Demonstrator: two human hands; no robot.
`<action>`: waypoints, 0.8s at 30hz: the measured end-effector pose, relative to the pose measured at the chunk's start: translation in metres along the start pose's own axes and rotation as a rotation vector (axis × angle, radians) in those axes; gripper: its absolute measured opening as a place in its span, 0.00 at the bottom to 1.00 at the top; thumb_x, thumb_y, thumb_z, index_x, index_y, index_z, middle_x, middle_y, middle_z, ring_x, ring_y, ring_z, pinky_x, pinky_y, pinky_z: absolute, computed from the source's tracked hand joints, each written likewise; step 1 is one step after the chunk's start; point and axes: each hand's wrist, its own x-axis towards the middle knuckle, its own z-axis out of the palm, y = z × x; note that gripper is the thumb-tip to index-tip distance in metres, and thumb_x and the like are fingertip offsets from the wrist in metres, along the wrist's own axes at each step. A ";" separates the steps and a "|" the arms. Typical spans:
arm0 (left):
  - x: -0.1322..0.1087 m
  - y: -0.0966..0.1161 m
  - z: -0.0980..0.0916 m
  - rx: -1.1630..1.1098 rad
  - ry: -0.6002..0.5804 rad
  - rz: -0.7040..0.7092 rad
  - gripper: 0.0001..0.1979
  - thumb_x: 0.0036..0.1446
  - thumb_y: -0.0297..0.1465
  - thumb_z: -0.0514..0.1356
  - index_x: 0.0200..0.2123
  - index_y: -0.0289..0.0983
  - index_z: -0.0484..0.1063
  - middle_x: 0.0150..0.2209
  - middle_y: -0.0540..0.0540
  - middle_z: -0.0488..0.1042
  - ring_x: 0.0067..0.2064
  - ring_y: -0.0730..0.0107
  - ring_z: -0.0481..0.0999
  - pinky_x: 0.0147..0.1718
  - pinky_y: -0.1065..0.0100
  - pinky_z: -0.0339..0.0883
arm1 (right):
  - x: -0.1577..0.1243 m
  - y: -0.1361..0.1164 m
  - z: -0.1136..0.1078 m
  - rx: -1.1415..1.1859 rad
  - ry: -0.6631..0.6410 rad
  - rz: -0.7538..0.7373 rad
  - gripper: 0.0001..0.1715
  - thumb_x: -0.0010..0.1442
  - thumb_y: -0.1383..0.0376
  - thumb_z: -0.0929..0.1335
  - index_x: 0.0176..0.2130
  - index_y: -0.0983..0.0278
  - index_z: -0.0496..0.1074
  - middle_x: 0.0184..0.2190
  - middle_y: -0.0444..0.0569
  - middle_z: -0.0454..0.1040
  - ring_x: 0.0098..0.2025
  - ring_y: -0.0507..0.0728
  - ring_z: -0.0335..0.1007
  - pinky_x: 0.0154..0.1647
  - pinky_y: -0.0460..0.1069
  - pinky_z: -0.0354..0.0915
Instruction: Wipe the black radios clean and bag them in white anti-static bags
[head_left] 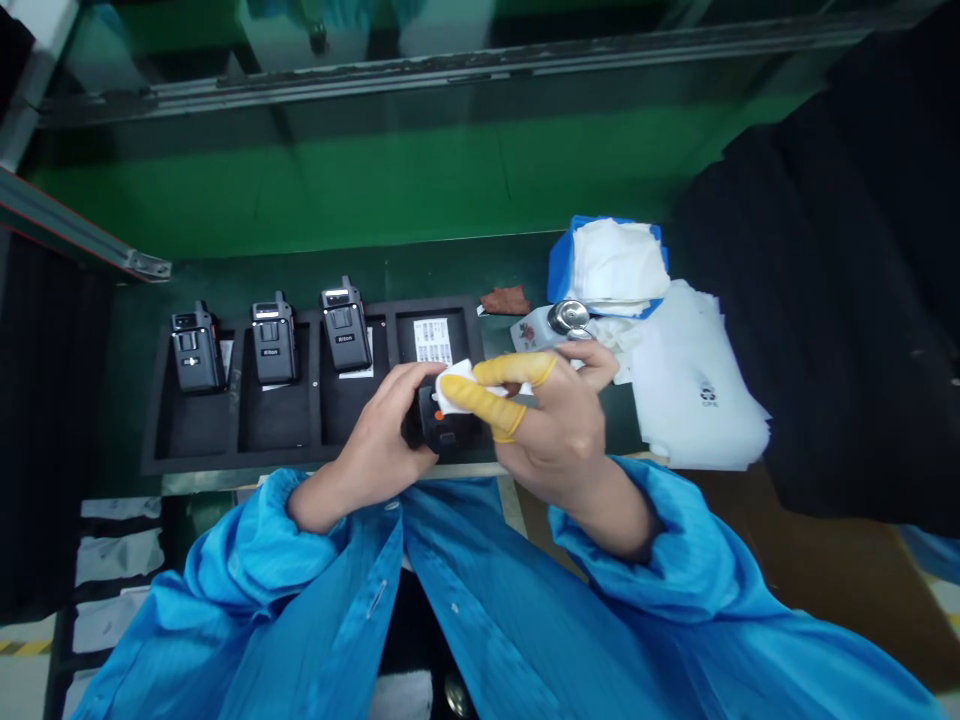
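My left hand (385, 432) is wrapped round a black handheld radio (444, 432), whose end with an orange button faces up toward me. Yellow finger cots cover two fingers of my right hand (551, 420), which pinches a folded white wipe (454, 388) against the radio's top. Beyond my hands lies a black foam tray (195, 455) with several compartments. Three similar radios stand in it: a left one (199, 350), a middle one (274, 340) and a right one (346, 325). The compartment behind my hands shows a printed label sheet (433, 341).
A blue box (560, 268) of white wipes is at the back right, with a dispenser bottle with a metal top (568, 318) before it. Near them are a brown cloth scrap (505, 300) and white plastic bags (697, 390). Dark fabric (825, 250) hangs at the right.
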 end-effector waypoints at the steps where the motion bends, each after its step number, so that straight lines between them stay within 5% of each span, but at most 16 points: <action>1: -0.001 0.000 -0.001 0.000 0.003 -0.001 0.30 0.46 0.20 0.59 0.54 0.39 0.62 0.52 0.43 0.71 0.54 0.61 0.73 0.51 0.60 0.71 | 0.002 -0.003 0.001 0.004 0.004 -0.023 0.23 0.62 0.74 0.59 0.32 0.56 0.79 0.30 0.42 0.73 0.33 0.49 0.60 0.47 0.55 0.49; 9: -0.005 0.000 -0.006 -0.007 -0.021 -0.026 0.29 0.45 0.19 0.59 0.53 0.40 0.63 0.51 0.44 0.72 0.53 0.61 0.73 0.51 0.59 0.70 | -0.007 -0.003 0.000 0.108 -0.054 -0.052 0.22 0.59 0.77 0.62 0.33 0.55 0.78 0.32 0.40 0.74 0.35 0.49 0.62 0.49 0.55 0.48; 19: 0.006 0.002 -0.010 -0.008 -0.032 -0.004 0.29 0.48 0.20 0.59 0.55 0.40 0.62 0.50 0.44 0.73 0.53 0.62 0.73 0.52 0.61 0.69 | -0.035 0.028 -0.014 -0.083 0.011 0.177 0.19 0.52 0.76 0.62 0.33 0.59 0.78 0.29 0.44 0.72 0.31 0.51 0.67 0.44 0.55 0.55; 24: 0.027 -0.019 -0.006 0.125 -0.074 -0.184 0.42 0.48 0.30 0.65 0.65 0.37 0.52 0.57 0.37 0.69 0.57 0.52 0.72 0.53 0.55 0.69 | -0.044 0.063 -0.024 -0.283 0.041 0.351 0.14 0.53 0.72 0.63 0.31 0.61 0.78 0.29 0.47 0.72 0.32 0.54 0.67 0.41 0.56 0.53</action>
